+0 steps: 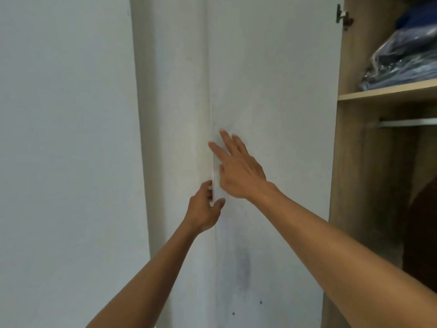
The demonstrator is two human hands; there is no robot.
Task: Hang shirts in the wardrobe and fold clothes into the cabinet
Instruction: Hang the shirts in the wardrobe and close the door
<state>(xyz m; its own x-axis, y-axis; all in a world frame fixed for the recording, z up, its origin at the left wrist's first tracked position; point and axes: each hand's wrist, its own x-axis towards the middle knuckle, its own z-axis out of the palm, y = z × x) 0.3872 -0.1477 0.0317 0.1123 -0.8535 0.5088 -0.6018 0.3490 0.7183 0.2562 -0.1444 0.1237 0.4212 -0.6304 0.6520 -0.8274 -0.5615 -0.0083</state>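
A white wardrobe door stands swung open in front of me, its free edge running down the middle of the view. My left hand grips that edge, fingers curled behind it and thumb on the front face. My right hand lies higher on the door's face with straight, spread fingers touching it near the edge. To the right, the wooden wardrobe is open, showing a shelf and a metal hanging rail beneath it.
Folded blue clothes in clear plastic bags sit on the shelf. A dark garment hangs low in the wardrobe at the right edge. A door hinge shows at the top. A white wall fills the left.
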